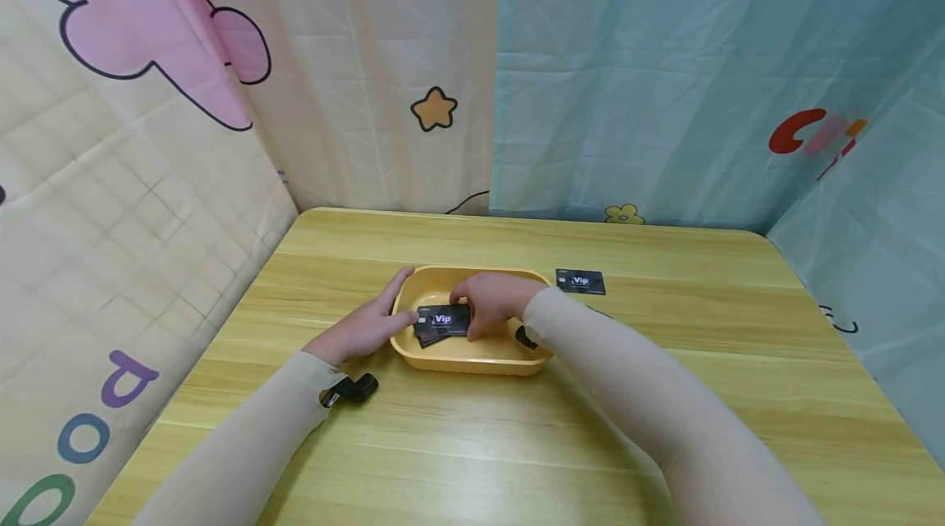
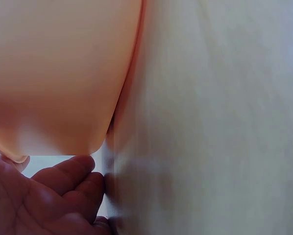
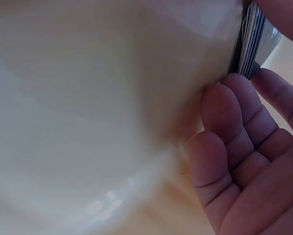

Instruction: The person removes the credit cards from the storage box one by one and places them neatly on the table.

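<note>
A person's right hand (image 1: 502,296) grasps a stack of dark cards (image 1: 443,321) by one end inside a yellow basket (image 1: 472,364) on a wood-grain table (image 1: 472,444). The top card faces up, its "Vip" lettering readable, while the edges of other cards jut out askew beneath it toward the front. The right wrist view shows the stack edge-on, its layers a row of thin dark and pale lines, set between the thumb above and the fingertips (image 3: 242,90) below. The two fingers nearest that camera curl just beside the stack, with their tips clear of it.

The left hand (image 1: 362,329) is at the basket's left end, fingers loosely extended and clasping nothing. Its thumb reaches over the rim to the near-left end of the top card; whether it touches the card cannot be told. In the left wrist view, relaxed fingers lie outside the basket, close against its end wall.

A single card (image 1: 580,281), also marked "Vip," lies flat on the table just beyond the basket's far right corner, well apart from the fingers of both hands. Pale sleeves (image 1: 627,395) cover both arms, and a black device (image 1: 359,388) shows at the left wrist. Printed curtains (image 1: 627,83) hang behind the table.
</note>
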Demonstrator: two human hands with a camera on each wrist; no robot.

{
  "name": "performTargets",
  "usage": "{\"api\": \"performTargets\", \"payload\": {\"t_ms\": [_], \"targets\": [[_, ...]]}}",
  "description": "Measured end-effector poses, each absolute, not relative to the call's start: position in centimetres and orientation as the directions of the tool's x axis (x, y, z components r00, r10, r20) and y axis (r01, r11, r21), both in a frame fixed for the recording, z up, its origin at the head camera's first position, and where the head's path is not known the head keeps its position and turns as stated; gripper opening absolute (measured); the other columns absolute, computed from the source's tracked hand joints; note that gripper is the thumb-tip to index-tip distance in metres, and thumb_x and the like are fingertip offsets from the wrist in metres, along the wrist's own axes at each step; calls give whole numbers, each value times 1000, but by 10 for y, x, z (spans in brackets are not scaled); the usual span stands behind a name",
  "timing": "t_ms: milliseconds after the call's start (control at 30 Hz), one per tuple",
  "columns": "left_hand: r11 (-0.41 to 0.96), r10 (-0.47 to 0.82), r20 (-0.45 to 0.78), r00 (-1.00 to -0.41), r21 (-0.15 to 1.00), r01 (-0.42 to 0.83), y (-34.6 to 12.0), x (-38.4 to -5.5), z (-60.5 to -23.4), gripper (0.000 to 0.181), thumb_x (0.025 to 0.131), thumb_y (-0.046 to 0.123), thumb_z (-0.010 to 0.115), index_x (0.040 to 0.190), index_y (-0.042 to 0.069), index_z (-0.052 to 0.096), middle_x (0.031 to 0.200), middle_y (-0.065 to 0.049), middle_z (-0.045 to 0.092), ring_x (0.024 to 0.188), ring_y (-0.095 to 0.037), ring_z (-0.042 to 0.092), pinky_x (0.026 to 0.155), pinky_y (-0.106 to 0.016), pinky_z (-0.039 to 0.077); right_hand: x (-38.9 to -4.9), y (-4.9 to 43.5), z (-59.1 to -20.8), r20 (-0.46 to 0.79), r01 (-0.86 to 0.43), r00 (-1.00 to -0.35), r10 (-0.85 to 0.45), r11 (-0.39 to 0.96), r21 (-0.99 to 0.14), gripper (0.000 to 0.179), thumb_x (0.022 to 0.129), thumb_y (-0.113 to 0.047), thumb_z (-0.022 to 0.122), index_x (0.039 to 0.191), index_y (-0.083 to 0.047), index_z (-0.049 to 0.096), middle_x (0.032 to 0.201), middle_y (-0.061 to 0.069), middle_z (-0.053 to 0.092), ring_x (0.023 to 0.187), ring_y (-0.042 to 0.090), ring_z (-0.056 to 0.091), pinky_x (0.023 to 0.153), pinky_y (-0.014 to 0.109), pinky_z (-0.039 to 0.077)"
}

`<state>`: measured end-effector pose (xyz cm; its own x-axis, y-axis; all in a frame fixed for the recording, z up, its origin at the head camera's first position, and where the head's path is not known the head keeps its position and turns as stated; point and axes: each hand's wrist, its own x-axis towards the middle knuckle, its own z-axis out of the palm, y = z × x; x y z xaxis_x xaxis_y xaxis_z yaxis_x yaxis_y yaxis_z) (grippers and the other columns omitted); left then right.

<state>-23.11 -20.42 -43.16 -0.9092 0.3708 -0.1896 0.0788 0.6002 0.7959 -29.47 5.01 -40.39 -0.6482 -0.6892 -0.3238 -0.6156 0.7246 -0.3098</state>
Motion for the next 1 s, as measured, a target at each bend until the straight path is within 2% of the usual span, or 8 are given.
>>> {"api": "performTargets", "payload": {"t_ms": [267, 533, 767, 1000], "targets": [[604, 370, -186, -910, 792, 84, -204, -231, -432, 83, 107, 40, 54, 170, 36, -1, 177, -16, 12, 159, -43, 24, 128, -63, 20, -296, 50, -405, -325, -621, -649, -688, 726, -296, 57, 86, -32, 88, 136, -18, 66, 112, 0, 70, 95, 17, 63, 99, 34, 53], [601, 368, -186, -911, 796, 80, -203, -231, -431, 84, 107, 39, 55, 170, 35, 0, 177, -16, 12, 159, -43, 24, 129, -63, 20, -296, 47, -407, -332, -604, -662, -672, 740, -294, 58, 87, -36, 87, 138, -17, 66, 121, 0, 70, 102, 17, 63, 106, 36, 52], [593, 370, -190, -909, 802, 74, -202, -231, -431, 84, 107, 39, 55, 170, 35, 0, 177, -16, 12, 159, -43, 24, 129, -63, 19, -298, 46, -409, -334, -597, -669, -664, 747, -291, 55, 88, -34, 84, 137, -18, 65, 116, 0, 69, 99, 18, 63, 104, 35, 53], [598, 365, -204, -908, 799, 61, -203, -231, -430, 84, 107, 40, 55, 169, 37, -1, 177, -16, 13, 159, -42, 24, 129, -63, 20, -297, 45, -409, -319, -618, -659, -682, 732, -288, 57, 87, -37, 85, 137, -18, 64, 118, -1, 69, 100, 16, 63, 103, 34, 53]]}}
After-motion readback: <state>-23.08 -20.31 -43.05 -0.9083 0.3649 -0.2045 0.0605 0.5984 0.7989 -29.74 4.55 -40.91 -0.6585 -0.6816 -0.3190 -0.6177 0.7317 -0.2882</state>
